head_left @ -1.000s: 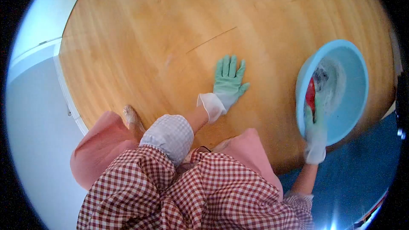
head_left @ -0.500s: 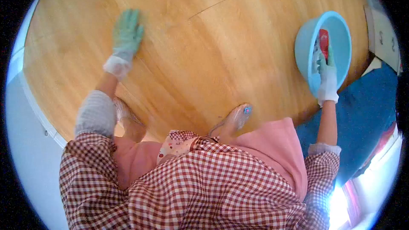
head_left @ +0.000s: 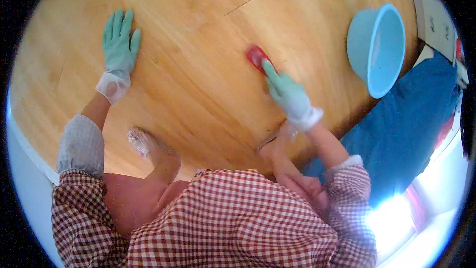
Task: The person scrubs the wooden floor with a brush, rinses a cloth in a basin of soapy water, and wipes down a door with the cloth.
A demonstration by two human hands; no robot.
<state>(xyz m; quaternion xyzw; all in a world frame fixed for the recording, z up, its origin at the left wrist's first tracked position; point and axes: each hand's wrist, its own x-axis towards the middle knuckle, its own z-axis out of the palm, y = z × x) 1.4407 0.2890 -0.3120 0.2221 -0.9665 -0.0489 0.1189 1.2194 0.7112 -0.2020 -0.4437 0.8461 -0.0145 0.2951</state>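
Right hand (head_left: 288, 91): closed around red tool (head_left: 256, 56), some fingers hidden.
Tool: blurred, underside unseen.
Left hand (head_left: 119, 49): palm down, fingers spread on floor (head_left: 198, 64).

Dark marks (head_left: 432, 24) on the pale panel (head_left: 439, 17) are unreadable.

You get a fairly bright, soft view, bowed toward its rim and black at the corners. White glare (head_left: 394, 221) burns out the lower right, beside the blue fabric (head_left: 396, 129). Shadow darkens the wooden floor (head_left: 193, 54) there; your right hand (head_left: 291, 95) is slightly blurred, perhaps from motion.
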